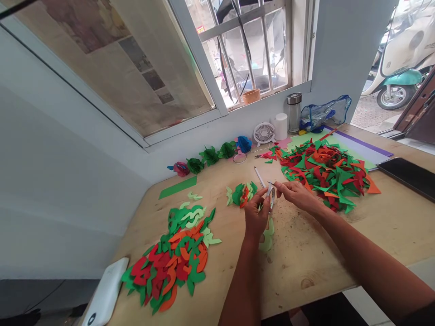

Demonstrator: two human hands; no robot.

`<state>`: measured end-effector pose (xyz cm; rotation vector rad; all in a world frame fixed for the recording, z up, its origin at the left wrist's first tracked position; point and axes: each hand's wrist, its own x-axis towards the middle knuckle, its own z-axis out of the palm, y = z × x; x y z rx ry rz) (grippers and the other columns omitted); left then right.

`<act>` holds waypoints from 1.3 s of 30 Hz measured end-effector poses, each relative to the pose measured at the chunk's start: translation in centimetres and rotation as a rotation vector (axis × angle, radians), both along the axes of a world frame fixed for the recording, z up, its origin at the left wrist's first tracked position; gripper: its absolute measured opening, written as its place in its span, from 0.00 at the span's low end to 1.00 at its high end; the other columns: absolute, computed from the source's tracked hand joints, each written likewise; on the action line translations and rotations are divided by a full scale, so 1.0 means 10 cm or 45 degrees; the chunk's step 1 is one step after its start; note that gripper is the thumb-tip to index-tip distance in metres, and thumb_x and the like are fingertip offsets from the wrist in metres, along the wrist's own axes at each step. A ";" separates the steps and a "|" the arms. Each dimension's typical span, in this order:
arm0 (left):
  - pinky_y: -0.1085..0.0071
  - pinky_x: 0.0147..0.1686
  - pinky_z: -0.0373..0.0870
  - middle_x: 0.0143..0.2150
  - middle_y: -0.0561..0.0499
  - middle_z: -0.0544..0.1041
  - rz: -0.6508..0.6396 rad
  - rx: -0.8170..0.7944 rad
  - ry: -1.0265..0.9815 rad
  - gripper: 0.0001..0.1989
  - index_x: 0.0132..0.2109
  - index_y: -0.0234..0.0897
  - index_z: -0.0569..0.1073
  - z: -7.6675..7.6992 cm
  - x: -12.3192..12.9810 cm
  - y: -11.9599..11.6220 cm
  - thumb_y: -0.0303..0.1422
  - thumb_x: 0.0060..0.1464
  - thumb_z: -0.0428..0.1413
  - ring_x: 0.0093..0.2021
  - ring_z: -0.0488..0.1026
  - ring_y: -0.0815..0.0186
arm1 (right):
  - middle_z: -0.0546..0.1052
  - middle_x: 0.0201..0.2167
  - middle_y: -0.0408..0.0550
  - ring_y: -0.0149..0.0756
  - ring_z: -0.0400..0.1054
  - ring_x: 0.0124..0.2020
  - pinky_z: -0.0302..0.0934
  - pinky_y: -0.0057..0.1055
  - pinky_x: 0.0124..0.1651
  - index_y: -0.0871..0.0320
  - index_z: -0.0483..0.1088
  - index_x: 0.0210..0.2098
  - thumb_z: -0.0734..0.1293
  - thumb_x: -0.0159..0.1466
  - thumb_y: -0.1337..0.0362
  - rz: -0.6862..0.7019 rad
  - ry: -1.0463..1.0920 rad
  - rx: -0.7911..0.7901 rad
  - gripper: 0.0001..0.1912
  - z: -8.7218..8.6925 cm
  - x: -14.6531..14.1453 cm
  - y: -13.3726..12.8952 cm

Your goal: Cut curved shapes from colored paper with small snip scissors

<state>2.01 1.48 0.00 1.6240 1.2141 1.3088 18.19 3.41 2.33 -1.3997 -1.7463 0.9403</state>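
My left hand [257,213] is closed around a small white roll, which looks like tape [271,194], over the middle of the wooden table. Just to its right, my right hand [295,194] is pinched at the roll's upper edge, by a small dark tip; what its fingers hold is too small to name. A white pencil [259,176] lies beyond the hands. Light green cut paper [267,236] shows below my left hand. To the left lies a small group of green and red paper shapes [244,194].
Curved paper cutouts [170,262] cover the front left, beside a white device [107,292]. Green, red and orange scraps [329,172] are heaped at right, near a black phone [409,176]. Paper flowers [210,155], a small fan [264,133] and a glass bottle [294,113] line the wall.
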 end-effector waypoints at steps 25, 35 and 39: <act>0.76 0.24 0.65 0.20 0.55 0.70 -0.019 0.034 0.005 0.15 0.47 0.36 0.76 -0.07 -0.01 0.03 0.35 0.54 0.53 0.20 0.65 0.73 | 0.62 0.15 0.41 0.27 0.53 0.18 0.44 0.28 0.23 0.59 0.67 0.19 0.53 0.62 0.40 -0.054 -0.071 -0.014 0.32 -0.04 0.02 0.02; 0.77 0.23 0.64 0.21 0.55 0.70 -0.012 0.034 0.013 0.15 0.48 0.36 0.76 -0.07 -0.02 0.02 0.34 0.55 0.52 0.21 0.64 0.73 | 0.59 0.14 0.40 0.28 0.52 0.18 0.44 0.28 0.23 0.58 0.64 0.18 0.53 0.62 0.41 -0.063 -0.101 0.017 0.30 -0.05 0.03 0.02; 0.77 0.23 0.64 0.21 0.55 0.69 0.006 0.022 0.025 0.15 0.47 0.36 0.76 -0.07 -0.02 0.02 0.35 0.55 0.52 0.21 0.64 0.73 | 0.63 0.18 0.42 0.30 0.57 0.23 0.48 0.28 0.27 0.58 0.66 0.21 0.52 0.63 0.42 -0.050 -0.093 0.086 0.30 -0.03 0.02 0.02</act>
